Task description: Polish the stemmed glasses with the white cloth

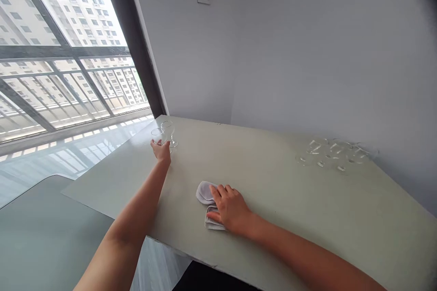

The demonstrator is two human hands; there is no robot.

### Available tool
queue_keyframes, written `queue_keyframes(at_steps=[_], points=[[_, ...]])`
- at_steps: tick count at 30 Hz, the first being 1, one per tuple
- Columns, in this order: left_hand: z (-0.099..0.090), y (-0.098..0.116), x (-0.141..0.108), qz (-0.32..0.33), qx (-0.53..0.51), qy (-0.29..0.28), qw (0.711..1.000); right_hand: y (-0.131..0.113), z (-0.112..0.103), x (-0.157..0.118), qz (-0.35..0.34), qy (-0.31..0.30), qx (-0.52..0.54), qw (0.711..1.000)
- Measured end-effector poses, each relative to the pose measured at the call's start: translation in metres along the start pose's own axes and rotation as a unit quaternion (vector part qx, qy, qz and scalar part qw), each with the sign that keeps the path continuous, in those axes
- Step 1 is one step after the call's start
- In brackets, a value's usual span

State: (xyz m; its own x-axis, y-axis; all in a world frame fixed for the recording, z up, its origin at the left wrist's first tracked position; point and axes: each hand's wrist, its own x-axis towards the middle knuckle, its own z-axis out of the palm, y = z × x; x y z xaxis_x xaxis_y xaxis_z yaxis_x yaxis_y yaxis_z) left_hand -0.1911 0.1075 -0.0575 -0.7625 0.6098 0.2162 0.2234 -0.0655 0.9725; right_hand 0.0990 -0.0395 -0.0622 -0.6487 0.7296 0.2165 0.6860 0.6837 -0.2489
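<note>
At the table's far left corner, my left hand (161, 151) has its thumb and fingers around the lower part of a clear stemmed glass (156, 132). A second stemmed glass (167, 129) stands just behind it, overlapping it in view. Nearer the front edge, my right hand (232, 207) lies over a folded white-grey cloth (205, 192), with the fingers bent on its upper part and the thumb on its lower fold (213, 223). The palm hides the right side of the cloth.
Several clear stemmed glasses (329, 152) stand grouped at the table's back right, near the wall (307, 54). The pale table (266, 163) ends at a front edge close to me. A grey-green surface (51, 236) lies lower left, and a large window (68, 45) is beyond.
</note>
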Motion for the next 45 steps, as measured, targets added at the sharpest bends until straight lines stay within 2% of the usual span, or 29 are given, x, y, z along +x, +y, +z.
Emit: queue_keyframes(at_steps=[4, 7, 9, 10, 11, 13, 14, 15, 18, 21, 23, 25, 27, 29, 30, 32, 34, 35, 37, 40, 43, 45], points=[[-0.001, 0.001, -0.004, -0.026, -0.007, 0.004, 1.0, 0.004, -0.007, 0.002, 0.025, -0.007, 0.095, 0.995], [-0.002, 0.01, -0.019, -0.02, -0.015, 0.003, 1.0, 0.015, -0.016, 0.007, 0.028, -0.015, 0.147, 0.989], [0.001, 0.023, -0.037, 0.005, -0.026, -0.007, 1.0, 0.027, -0.026, 0.011, 0.069, -0.018, 0.259, 0.963], [0.005, 0.032, -0.048, 0.028, -0.037, -0.02, 0.999, 0.033, -0.032, 0.012, 0.102, -0.014, 0.35, 0.931], [0.009, 0.042, -0.06, 0.061, -0.049, -0.039, 0.996, 0.04, -0.039, 0.014, 0.138, -0.001, 0.449, 0.883], [0.02, 0.063, -0.085, 0.142, -0.064, -0.09, 0.984, 0.053, -0.053, 0.013, 0.204, 0.053, 0.609, 0.764], [0.027, 0.072, -0.098, 0.185, -0.059, -0.119, 0.974, 0.059, -0.061, 0.011, 0.227, 0.084, 0.649, 0.721], [0.033, 0.08, -0.11, 0.222, -0.049, -0.148, 0.963, 0.065, -0.067, 0.008, 0.249, 0.111, 0.671, 0.69], [0.049, 0.088, -0.141, 0.293, -0.002, -0.223, 0.93, 0.08, -0.081, -0.007, 0.303, 0.137, 0.691, 0.642], [0.061, 0.076, -0.162, 0.311, 0.041, -0.251, 0.916, 0.091, -0.084, -0.023, 0.347, 0.207, 0.675, 0.618], [0.065, 0.064, -0.171, 0.313, 0.066, -0.261, 0.911, 0.095, -0.085, -0.031, 0.368, 0.27, 0.639, 0.619], [0.066, 0.054, -0.178, 0.328, 0.091, -0.269, 0.901, 0.093, -0.087, -0.036, 0.367, 0.319, 0.591, 0.644], [0.067, 0.047, -0.183, 0.358, 0.114, -0.27, 0.886, 0.085, -0.091, -0.037, 0.341, 0.367, 0.528, 0.686], [0.068, 0.046, -0.186, 0.396, 0.126, -0.26, 0.872, 0.071, -0.096, -0.033, 0.292, 0.394, 0.461, 0.74], [0.068, 0.046, -0.188, 0.416, 0.129, -0.253, 0.864, 0.063, -0.097, -0.031, 0.258, 0.389, 0.433, 0.771], [0.067, 0.049, -0.189, 0.458, 0.138, -0.239, 0.845, 0.048, -0.097, -0.024, 0.183, 0.344, 0.399, 0.83], [0.065, 0.051, -0.19, 0.493, 0.151, -0.224, 0.827, 0.039, -0.091, -0.017, 0.136, 0.275, 0.394, 0.867], [0.064, 0.052, -0.189, 0.507, 0.157, -0.221, 0.819, 0.037, -0.087, -0.013, 0.132, 0.24, 0.402, 0.874], [0.06, 0.052, -0.188, 0.534, 0.162, -0.222, 0.8, 0.038, -0.077, -0.008, 0.152, 0.17, 0.446, 0.866], [0.056, 0.053, -0.187, 0.574, 0.169, -0.24, 0.764, 0.045, -0.067, -0.003, 0.177, 0.083, 0.54, 0.819], [0.055, 0.054, -0.186, 0.597, 0.19, -0.248, 0.739, 0.052, -0.066, -0.002, 0.172, 0.06, 0.586, 0.79], [0.057, 0.056, -0.186, 0.603, 0.203, -0.246, 0.731, 0.055, -0.069, -0.004, 0.168, 0.053, 0.569, 0.803]])
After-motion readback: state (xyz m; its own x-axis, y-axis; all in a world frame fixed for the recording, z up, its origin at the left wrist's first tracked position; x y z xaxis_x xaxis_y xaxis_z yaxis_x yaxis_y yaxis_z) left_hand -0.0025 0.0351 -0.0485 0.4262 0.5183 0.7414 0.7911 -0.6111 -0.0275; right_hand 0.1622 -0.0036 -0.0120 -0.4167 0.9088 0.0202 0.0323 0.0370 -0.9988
